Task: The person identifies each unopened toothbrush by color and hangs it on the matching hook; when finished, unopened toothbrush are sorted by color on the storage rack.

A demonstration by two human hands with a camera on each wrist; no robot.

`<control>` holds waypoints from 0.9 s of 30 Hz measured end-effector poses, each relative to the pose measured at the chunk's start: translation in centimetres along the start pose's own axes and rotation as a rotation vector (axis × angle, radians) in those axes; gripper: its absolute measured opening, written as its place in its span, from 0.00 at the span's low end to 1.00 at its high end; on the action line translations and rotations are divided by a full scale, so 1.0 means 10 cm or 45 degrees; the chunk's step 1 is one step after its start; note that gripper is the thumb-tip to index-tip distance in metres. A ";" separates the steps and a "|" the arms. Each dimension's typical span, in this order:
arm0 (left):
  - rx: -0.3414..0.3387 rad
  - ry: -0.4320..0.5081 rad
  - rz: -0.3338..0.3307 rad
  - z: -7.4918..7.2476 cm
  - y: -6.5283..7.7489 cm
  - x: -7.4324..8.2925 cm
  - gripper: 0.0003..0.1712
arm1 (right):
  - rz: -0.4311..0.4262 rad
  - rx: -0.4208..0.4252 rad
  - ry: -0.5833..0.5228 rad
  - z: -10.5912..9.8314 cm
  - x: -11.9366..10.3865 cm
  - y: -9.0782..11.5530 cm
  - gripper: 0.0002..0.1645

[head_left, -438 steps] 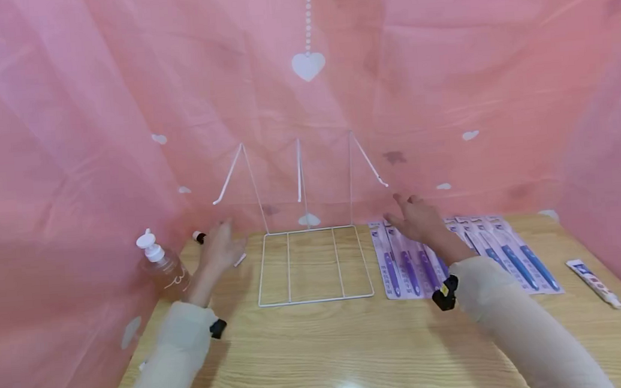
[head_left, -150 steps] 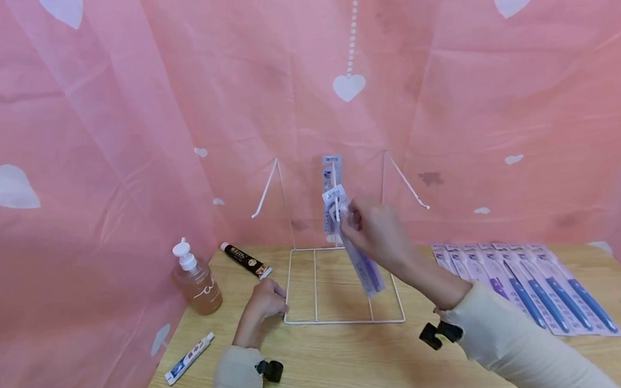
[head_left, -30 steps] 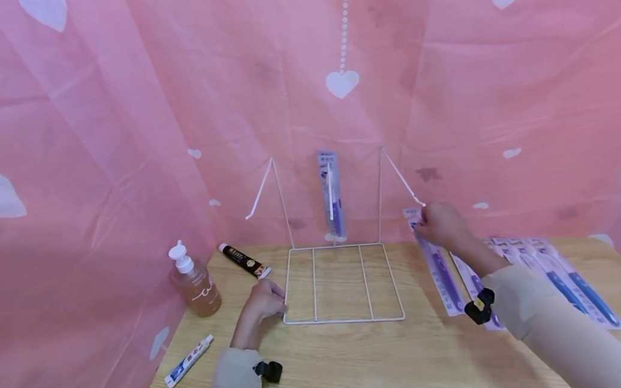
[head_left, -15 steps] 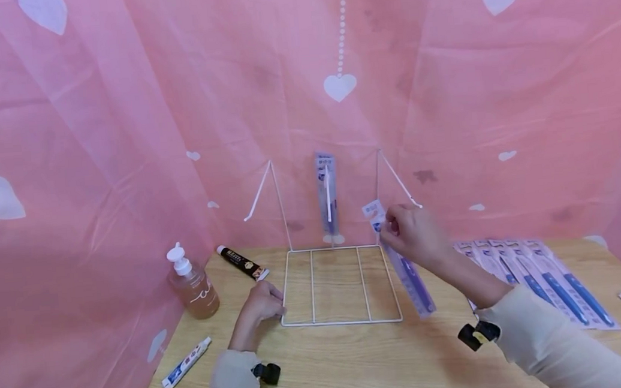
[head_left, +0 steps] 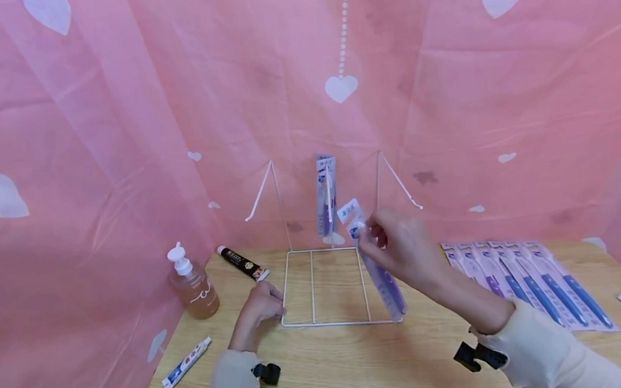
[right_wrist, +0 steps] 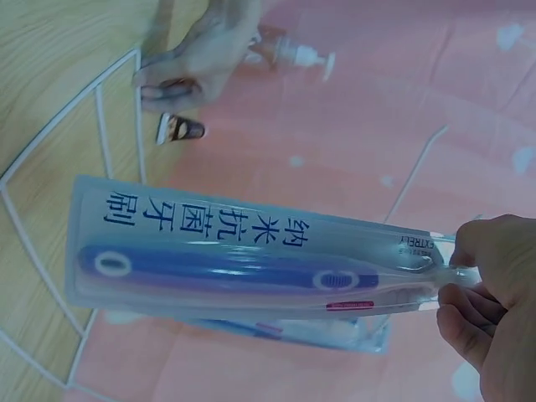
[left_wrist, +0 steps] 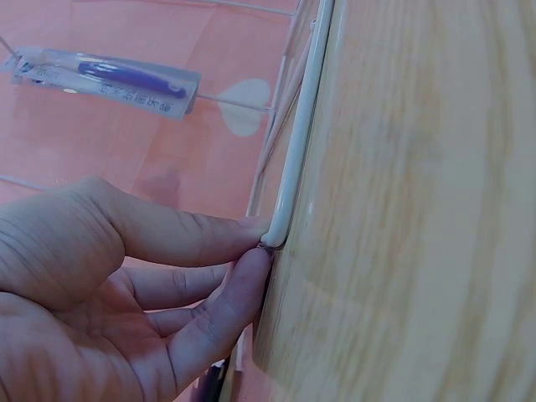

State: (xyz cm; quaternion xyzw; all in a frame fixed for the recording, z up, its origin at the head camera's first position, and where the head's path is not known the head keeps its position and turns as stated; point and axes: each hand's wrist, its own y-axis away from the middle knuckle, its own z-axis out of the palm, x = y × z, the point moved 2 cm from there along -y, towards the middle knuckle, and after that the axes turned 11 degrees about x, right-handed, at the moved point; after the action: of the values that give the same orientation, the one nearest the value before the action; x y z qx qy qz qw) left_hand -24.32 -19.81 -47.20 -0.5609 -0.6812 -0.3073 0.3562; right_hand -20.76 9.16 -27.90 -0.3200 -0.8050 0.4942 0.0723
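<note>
Right wrist view: the right hand [right_wrist: 502, 293] has its fingers curled, pinching a pack [right_wrist: 243, 226] near its upper end, the rest slanting down below the hand. A purple toothbrush [right_wrist: 226, 272] lies inside. The pack looks light, smooth and fairly stiff, perhaps slippery; the narrow part just under the tab seems a good hold. Ahead and left of that hand, hung packs [head_left: 322, 199] are on the rack [head_left: 341, 323]. The left hand [head_left: 262, 301] pinches the rack's near-left corner; left of it stands a bottle [head_left: 198, 295], its contents looking amber.
</note>
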 end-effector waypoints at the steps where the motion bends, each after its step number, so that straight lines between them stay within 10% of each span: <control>1: 0.000 0.003 -0.002 0.00 0.00 0.00 0.14 | -0.018 0.011 -0.015 -0.01 -0.03 -0.01 0.08; 27: -0.016 -0.030 -0.005 -0.02 0.00 0.00 0.14 | -0.078 0.047 -0.094 0.17 -0.22 -0.12 0.08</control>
State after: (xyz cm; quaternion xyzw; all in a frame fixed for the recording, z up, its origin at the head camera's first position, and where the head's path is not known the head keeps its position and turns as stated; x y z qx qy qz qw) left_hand -24.26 -19.97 -47.10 -0.5652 -0.6846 -0.3057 0.3442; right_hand -20.31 6.23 -27.25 -0.2754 -0.8072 0.5181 0.0637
